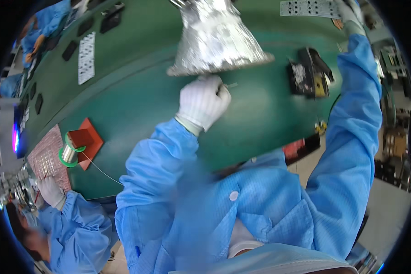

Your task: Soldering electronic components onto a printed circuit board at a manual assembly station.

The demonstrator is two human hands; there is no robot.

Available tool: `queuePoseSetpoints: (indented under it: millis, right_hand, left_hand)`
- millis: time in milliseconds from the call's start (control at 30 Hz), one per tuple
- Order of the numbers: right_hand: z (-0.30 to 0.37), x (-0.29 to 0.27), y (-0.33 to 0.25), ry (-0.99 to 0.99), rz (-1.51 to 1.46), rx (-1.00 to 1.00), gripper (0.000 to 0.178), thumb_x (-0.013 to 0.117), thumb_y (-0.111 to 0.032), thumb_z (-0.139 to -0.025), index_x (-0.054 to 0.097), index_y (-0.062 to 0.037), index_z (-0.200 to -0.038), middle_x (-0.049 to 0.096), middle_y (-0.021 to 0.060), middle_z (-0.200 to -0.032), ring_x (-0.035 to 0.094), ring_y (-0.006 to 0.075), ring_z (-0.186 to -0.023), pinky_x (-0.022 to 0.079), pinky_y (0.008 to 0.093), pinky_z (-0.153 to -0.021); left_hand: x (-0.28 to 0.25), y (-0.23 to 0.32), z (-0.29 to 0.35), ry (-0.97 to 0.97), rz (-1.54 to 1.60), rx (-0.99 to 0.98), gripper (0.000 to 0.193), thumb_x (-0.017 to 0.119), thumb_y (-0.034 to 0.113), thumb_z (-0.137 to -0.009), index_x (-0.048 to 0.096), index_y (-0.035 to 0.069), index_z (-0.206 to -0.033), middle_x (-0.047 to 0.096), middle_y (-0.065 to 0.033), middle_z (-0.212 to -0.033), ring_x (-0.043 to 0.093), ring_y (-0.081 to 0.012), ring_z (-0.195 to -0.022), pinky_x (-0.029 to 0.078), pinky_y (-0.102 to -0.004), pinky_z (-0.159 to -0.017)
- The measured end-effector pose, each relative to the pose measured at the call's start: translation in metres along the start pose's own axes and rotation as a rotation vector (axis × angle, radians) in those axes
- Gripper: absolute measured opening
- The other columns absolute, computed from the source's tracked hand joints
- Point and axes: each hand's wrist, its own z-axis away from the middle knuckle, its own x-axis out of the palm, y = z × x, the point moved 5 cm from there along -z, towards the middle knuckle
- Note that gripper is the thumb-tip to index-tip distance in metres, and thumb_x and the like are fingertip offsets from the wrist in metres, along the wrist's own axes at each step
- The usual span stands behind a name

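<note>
The white panel with dark spots (308, 8) lies at the far right of the green desk (260, 118), its long axis running left to right. The right hand (351, 16), gloved at the end of an outstretched arm, is at the panel's right end, so the panel extends leftward from it. Blur and the picture's rim hide those fingers; whether they grip the panel or merely touch it, I cannot tell.

The left hand (204, 100) is well apart, nearer and to the left, just on the near side of the foil-covered hood (219, 41). Its fingers are curled together, apparently clamped on a thin pale strand (233, 85) that juts rightward. The black-and-yellow stand (308, 75) sits on the right, between the hands and nearer than the panel.
</note>
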Motion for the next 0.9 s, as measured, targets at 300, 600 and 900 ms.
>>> queuePoseSetpoints:
  millis: [300, 600, 900]
  right_hand:
    - [0.205, -0.137, -0.062, -0.057, -0.283, 0.108, 0.020, 0.056, -0.004, -0.089, 0.063, 0.0028, -0.107, 0.062, 0.0078, -0.107, 0.058, 0.0151, -0.096, 0.046, 0.0268, -0.087]
    - [0.300, -0.040, -0.111, -0.286, -0.287, -0.088, 0.016, 0.069, -0.005, -0.087, 0.062, -0.0032, -0.102, 0.071, 0.0104, -0.092, 0.066, 0.0152, -0.081, 0.052, 0.0288, -0.071]
    - [0.302, -0.031, -0.078, -0.286, 0.149, -0.332, 0.029, 0.083, -0.013, -0.075, 0.066, -0.0060, -0.097, 0.069, 0.0115, -0.087, 0.068, 0.0270, -0.074, 0.055, 0.0335, -0.067]
  left_hand:
    - [-0.027, 0.019, 0.006, 0.303, 0.253, 0.246, 0.006, 0.062, 0.003, -0.075, 0.062, 0.009, -0.077, 0.064, -0.0120, -0.076, 0.062, -0.0300, -0.059, 0.052, -0.0377, -0.054]
    - [-0.021, 0.060, 0.051, 0.098, 0.031, 0.162, 0.011, 0.073, 0.018, -0.079, 0.066, 0.011, -0.085, 0.064, -0.0067, -0.088, 0.065, -0.0245, -0.063, 0.054, -0.0328, -0.056]
    - [-0.008, 0.055, 0.057, -0.167, -0.145, 0.183, 0.038, 0.082, 0.039, -0.070, 0.059, 0.012, -0.085, 0.060, -0.0052, -0.119, 0.065, -0.0192, -0.063, 0.052, -0.0308, -0.053]
